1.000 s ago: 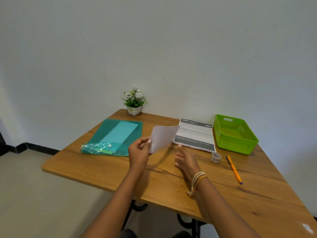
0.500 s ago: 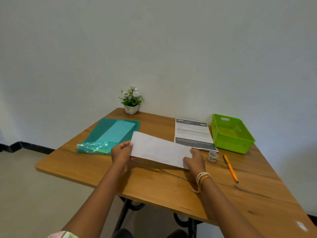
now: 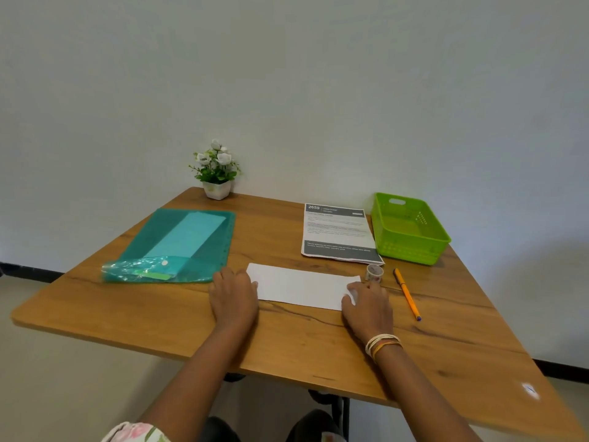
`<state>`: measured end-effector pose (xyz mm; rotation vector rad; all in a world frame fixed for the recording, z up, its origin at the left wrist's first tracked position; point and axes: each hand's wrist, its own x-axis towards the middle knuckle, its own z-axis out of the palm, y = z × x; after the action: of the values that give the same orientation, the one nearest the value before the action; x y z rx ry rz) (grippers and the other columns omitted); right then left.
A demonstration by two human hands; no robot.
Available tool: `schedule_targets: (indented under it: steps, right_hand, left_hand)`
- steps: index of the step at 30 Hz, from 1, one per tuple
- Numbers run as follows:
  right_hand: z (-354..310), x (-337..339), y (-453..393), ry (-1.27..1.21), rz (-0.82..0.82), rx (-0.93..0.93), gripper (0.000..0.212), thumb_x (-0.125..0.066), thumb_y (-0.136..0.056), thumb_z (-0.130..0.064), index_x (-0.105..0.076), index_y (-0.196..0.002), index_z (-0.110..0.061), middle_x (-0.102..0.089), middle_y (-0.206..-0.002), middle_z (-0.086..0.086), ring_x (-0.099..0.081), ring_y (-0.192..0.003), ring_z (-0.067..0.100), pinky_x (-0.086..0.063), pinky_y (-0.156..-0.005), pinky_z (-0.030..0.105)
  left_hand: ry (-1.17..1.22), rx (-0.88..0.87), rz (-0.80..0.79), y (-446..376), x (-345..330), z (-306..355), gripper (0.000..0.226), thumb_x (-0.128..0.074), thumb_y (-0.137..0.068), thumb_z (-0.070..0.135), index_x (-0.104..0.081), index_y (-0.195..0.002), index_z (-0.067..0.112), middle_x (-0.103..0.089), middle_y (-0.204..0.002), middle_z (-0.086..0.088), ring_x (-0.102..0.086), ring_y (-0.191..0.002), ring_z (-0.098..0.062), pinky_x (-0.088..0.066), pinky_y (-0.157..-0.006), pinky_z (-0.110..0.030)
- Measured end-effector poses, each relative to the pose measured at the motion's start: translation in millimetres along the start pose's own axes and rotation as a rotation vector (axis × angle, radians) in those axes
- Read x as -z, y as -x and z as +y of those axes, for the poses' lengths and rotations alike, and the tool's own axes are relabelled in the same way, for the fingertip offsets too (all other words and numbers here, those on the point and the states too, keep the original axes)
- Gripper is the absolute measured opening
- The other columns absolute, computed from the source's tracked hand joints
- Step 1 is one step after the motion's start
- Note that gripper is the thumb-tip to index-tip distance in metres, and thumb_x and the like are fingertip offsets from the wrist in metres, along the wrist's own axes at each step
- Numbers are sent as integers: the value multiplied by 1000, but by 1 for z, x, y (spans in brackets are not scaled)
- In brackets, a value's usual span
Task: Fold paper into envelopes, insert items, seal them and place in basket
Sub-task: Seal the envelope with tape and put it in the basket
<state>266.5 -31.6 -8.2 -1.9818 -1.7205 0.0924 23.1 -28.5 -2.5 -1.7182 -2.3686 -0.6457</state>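
Note:
A white paper point(image 3: 299, 285), folded into a long strip, lies flat on the wooden table point(image 3: 287, 342) in front of me. My left hand point(image 3: 234, 296) rests palm down on its left end, fingers at the edge. My right hand point(image 3: 366, 306), with bracelets on the wrist, holds the right end with fingertips on the near corner. The green basket point(image 3: 411, 229) stands at the back right and holds nothing. A small tape roll point(image 3: 374, 273) sits just beyond my right hand.
A printed sheet point(image 3: 338, 232) lies left of the basket. An orange pen point(image 3: 407, 293) lies right of the tape roll. A teal plastic folder point(image 3: 178, 245) covers the left side. A small potted plant point(image 3: 216, 172) stands against the wall.
The paper was up in my left hand, then both hands took its ends and lowered it. It now lies flat on the table.

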Motion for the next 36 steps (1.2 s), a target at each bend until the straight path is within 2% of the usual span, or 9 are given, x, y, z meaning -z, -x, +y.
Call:
schedule_targets:
  steps: [4,7,13,18,24,29,31,34,36]
  right_hand:
    - [6,2,-4,-106,227,28,17,-62,-84,-22,-67,-100,-20,-56,-99,7,-56,-92,24,-50,-73,32]
    - [12,6,-22,-46,340,41,20,-67,-81,-15,-61,-101,-14,-56,-96,10,-55,-88,27,-49,-73,36]
    - [25,-1,-50,113,183,-32,27,-61,-89,-27,-65,-115,-20,-55,-106,9,-54,-98,27,-46,-78,35]
    - [17,-2,-48,-108,216,28,21,-62,-88,-25,-69,-106,-18,-55,-98,9,-55,-92,25,-46,-74,32]
    - [-26,2,-20,-570,-186,253,4,-66,-87,-34,-67,-89,-30,-57,-91,-4,-52,-80,3,-39,-67,13]
    - [-48,5,-2,-983,-382,65,21,-62,-91,-22,-69,-95,-3,-63,-87,7,-54,-72,11,-43,-58,15]
    - [-51,9,-1,-959,-456,73,19,-56,-95,-22,-67,-94,-7,-63,-90,5,-54,-75,11,-42,-59,14]
    - [-54,17,-1,-767,-559,219,17,-50,-98,-21,-59,-84,-25,-57,-91,6,-50,-79,14,-39,-68,22]
    - [-54,19,-5,-548,-565,320,19,-49,-98,-24,-55,-83,-34,-57,-99,7,-50,-85,15,-38,-72,25]
  left_hand:
    - [75,-126,127,6,-12,18,32,-66,-85,35,-66,-109,14,-59,-109,-16,-53,-103,-31,-36,-89,-46]
    - [188,-200,96,9,-19,35,29,-61,-89,33,-65,-113,17,-58,-119,-15,-52,-113,-31,-29,-103,-52]
    - [194,-302,80,3,-27,43,23,-63,-89,29,-68,-109,18,-60,-123,-13,-53,-118,-28,-30,-105,-55]
    - [290,-368,125,7,-25,40,23,-65,-87,26,-68,-108,17,-62,-116,-9,-57,-111,-26,-34,-103,-55]
    - [463,-616,3,19,-13,36,50,-57,-84,43,-52,-132,27,-55,-129,4,-47,-122,-14,-24,-113,-50]
    - [657,-476,-143,29,-3,35,59,-57,-84,24,-39,-140,31,-50,-137,9,-36,-120,1,-21,-116,-43]
    - [733,-389,-181,28,-2,32,60,-56,-85,20,-39,-139,38,-50,-138,10,-37,-119,0,-33,-107,-36]
    - [819,-432,-259,26,-3,30,63,-58,-85,25,-38,-140,48,-48,-141,18,-41,-126,-1,-35,-101,-21]
    - [838,-464,-294,25,-3,29,58,-61,-83,29,-46,-137,44,-52,-137,19,-46,-125,0,-40,-102,-22]
